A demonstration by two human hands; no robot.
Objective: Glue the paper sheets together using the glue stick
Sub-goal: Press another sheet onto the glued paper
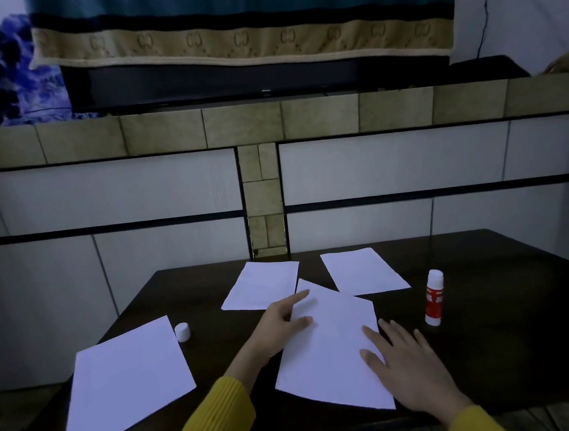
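Observation:
Several white paper sheets lie on a dark table (494, 351). The middle sheet (332, 345) is tilted and lies under both hands. My left hand (282, 318) touches its upper left edge with straight fingers. My right hand (402, 359) presses flat on its right side. A large sheet (125, 380) lies at the left. Two smaller sheets sit further back, one at the centre (261, 284) and one to its right (363, 272). The red and white glue stick (434, 297) stands upright and uncapped to the right of the middle sheet. Its white cap (182, 331) rests beside the large sheet.
The table stands against a tiled wall (136, 194) with a tiled ledge (240, 124) above. A dark flat object (230, 79) and a hanging patterned cloth (243, 40) sit on the ledge. The table's front edge runs just below my sleeves.

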